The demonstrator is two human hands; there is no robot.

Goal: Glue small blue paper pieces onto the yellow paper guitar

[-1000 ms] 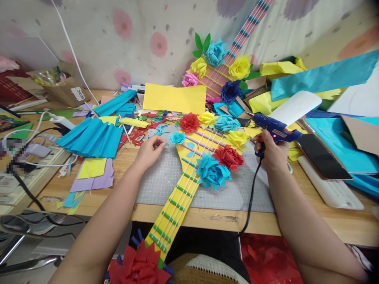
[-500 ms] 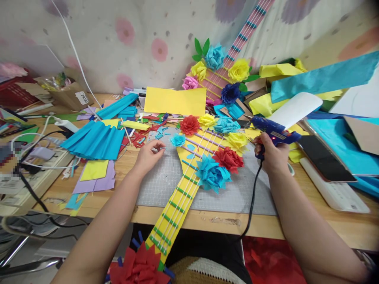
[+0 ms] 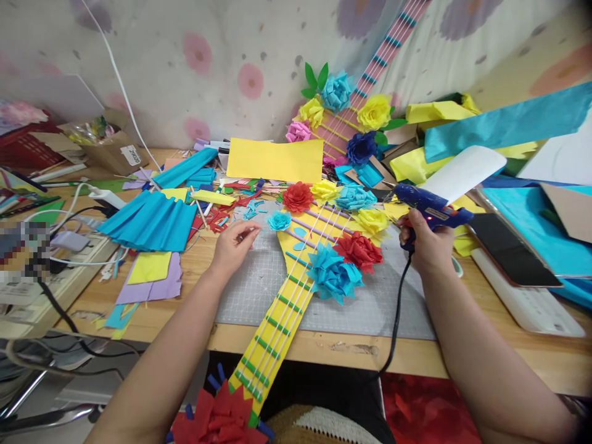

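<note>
My right hand (image 3: pixel 429 243) is wrapped round the handle of a blue glue gun (image 3: pixel 419 200); a small red light glows on it and its nozzle points left. A black cord runs down from the gun. My left hand (image 3: pixel 237 246) hovers over the left side of the grey cutting mat (image 3: pixel 259 290), thumb and fingertips pinched together. Whether anything tiny is between them I cannot make out. Between my hands lies a yellow paper guitar (image 3: pixel 290 283) with white strings and green frets. Its body carries red, yellow and blue paper flowers; a large red paper flower (image 3: pixel 222 416) covers its head, near my lap.
Behind stands a pink paper guitar (image 3: pixel 377 68) with flowers. Pleated blue paper (image 3: pixel 150 221) and coloured scraps lie left, beside a power strip (image 3: pixel 83 265) with cables. A yellow sheet (image 3: pixel 275 158) is at the back. On the right are a phone (image 3: pixel 513 250) and blue paper.
My left fingertips have drawn closer together, and the hand has moved very slightly. The glue gun stays in my right hand, almost in the same place. The whole view has shifted slightly.
</note>
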